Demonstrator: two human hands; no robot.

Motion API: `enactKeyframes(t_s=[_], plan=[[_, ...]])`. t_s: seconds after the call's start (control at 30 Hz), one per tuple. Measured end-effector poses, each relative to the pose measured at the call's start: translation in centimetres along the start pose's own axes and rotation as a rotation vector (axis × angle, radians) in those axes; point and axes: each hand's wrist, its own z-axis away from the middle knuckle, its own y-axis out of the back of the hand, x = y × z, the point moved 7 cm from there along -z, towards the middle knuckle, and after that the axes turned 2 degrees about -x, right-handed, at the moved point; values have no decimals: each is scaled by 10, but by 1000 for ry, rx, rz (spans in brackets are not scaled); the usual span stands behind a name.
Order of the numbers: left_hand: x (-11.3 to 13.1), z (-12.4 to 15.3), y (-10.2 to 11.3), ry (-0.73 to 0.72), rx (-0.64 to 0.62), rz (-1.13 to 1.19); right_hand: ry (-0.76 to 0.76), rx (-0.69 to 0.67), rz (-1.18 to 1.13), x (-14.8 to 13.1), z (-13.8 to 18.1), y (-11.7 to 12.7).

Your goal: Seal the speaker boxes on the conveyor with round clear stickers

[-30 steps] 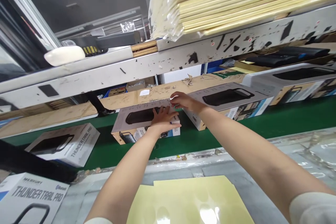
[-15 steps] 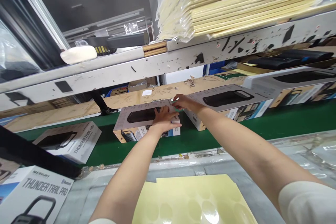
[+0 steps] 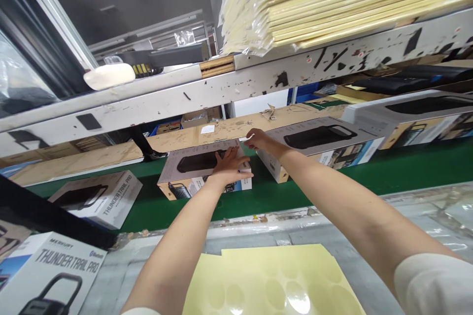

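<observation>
My left hand [image 3: 229, 166] lies with spread fingers on the top and near edge of a printed speaker box [image 3: 173, 170], which rests on the green conveyor belt. Just past that box's right end is my right hand [image 3: 258, 140], its fingers bent together in a pinch. Whatever sits between those fingertips is too small to make out. Close to my right wrist stands another printed box [image 3: 275, 170], with a gap of green belt between the two. In front of me lies a yellow sticker sheet [image 3: 258, 275] with round outlines on it.
Further boxes sit on the belt, one at left [image 3: 114, 202] and one at far right [image 3: 410, 120]. An upright white box [image 3: 70, 266] stands at lower left beside a dark post [image 3: 48, 211]. A scuffed white shelf beam [image 3: 236, 86] crosses above, bearing stacked yellow sheets [image 3: 343, 10].
My right hand has drawn slightly up and away from the box's right end. My left hand stays on the box, which appears a little further left in view.
</observation>
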Motion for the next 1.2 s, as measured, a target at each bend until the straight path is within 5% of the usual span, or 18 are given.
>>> enactKeyframes(t_s=[0.23, 0.57, 0.9, 1.2], plan=[[-1, 5, 3, 8, 32, -25, 81, -110, -124, -18, 10, -16], [-12, 8, 3, 6, 98, -3, 30, -169, -30, -5, 7, -29], [-19, 11, 1, 11, 33, -23, -35, -152, -24, 6, 1, -39], [-17, 14, 1, -9, -94, -75, -149, -186, -242, 40, -7, -61]])
